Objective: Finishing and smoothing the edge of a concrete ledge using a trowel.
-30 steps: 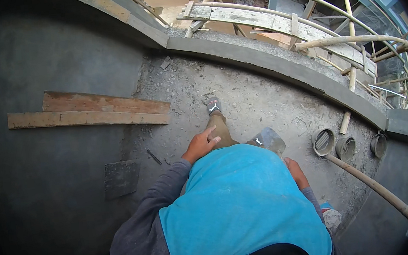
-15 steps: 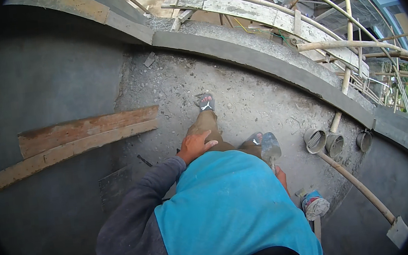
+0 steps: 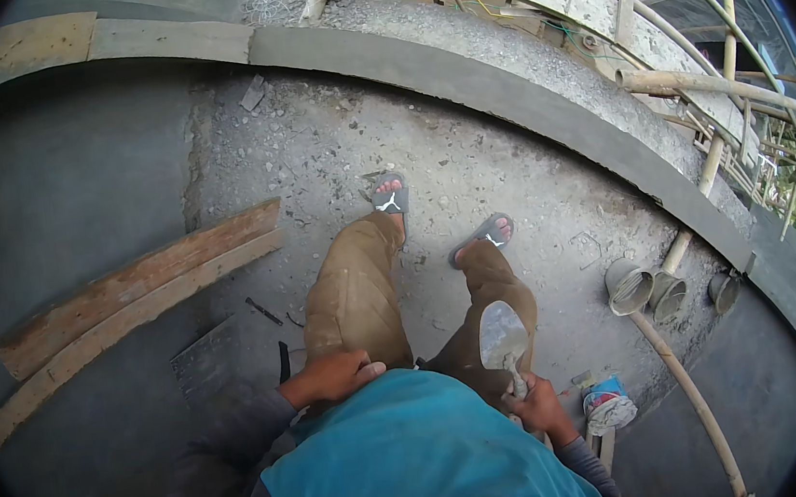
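Note:
My right hand [image 3: 539,405] is closed around the handle of a trowel. The rounded grey blade of this trowel [image 3: 503,332] points away from me, over my right leg. My left hand [image 3: 336,377] lies on my left upper thigh beside the hem of my blue shirt [image 3: 410,451]. It holds nothing, and its fingers look loosely stretched, though partly hidden. Both feet, in dark sandals, stand on the rough concrete floor [image 3: 329,149].
Two long wooden boards [image 3: 150,284] lie at the left, near a dark flat plate [image 3: 206,361]. A low plastered ledge [image 3: 458,82] curves across the far side, with bamboo scaffolding [image 3: 681,83] beyond. Several buckets [image 3: 629,287], a long pole [image 3: 689,383] and a small tub [image 3: 610,409] are at right.
My body has straightened, baring more of both legs. My left hand has slid back toward the shirt hem. My right hand, mostly hidden before, now shows on the trowel, whose blade sits nearer me.

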{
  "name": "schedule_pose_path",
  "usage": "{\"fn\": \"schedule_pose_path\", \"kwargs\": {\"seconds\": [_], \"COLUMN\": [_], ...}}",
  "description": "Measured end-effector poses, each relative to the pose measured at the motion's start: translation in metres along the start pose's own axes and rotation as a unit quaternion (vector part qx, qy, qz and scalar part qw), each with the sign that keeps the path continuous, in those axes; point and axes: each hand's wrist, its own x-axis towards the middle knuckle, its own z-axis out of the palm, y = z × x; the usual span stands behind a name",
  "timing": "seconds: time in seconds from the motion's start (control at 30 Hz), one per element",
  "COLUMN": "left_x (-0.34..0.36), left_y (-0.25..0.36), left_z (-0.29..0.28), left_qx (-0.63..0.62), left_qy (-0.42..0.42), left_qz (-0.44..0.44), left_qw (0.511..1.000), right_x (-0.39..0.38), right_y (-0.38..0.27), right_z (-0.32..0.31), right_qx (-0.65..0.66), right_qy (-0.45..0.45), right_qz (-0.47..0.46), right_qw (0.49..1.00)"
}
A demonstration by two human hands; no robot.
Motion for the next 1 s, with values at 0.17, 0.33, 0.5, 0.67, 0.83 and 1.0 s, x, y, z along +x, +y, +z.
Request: {"fn": "schedule_pose_path", "kwargs": {"seconds": [0.17,0.33,0.5,0.67,0.83,1.0], "left_x": [0.156,0.283,0.295,0.313,0.369,0.377], "left_y": [0.05,0.077,0.034,0.043,0.077,0.081], "left_z": [-0.051,-0.086,-0.098,-0.101,-0.124,-0.112], "left_qx": [0.145,0.183,0.382,0.366,0.432,0.423], "left_qy": [0.268,0.302,0.304,0.394,0.359,0.327], "left_qz": [0.163,0.451,0.364,0.498,0.57,0.632], "left_qw": [0.938,0.82,0.793,0.68,0.6,0.561], "right_x": [0.229,0.42,0.551,0.619,0.637,0.618], "right_y": [-0.01,0.047,0.085,0.075,0.058,0.058], "right_z": [-0.068,-0.086,-0.073,-0.046,-0.036,-0.036], "right_qx": [-0.207,-0.285,-0.325,-0.282,-0.285,-0.251], "right_qy": [0.101,0.15,0.197,0.309,0.266,0.353], "right_qz": [-0.142,-0.258,-0.312,-0.384,-0.399,-0.422], "right_qw": [0.963,0.911,0.871,0.823,0.83,0.796]}}
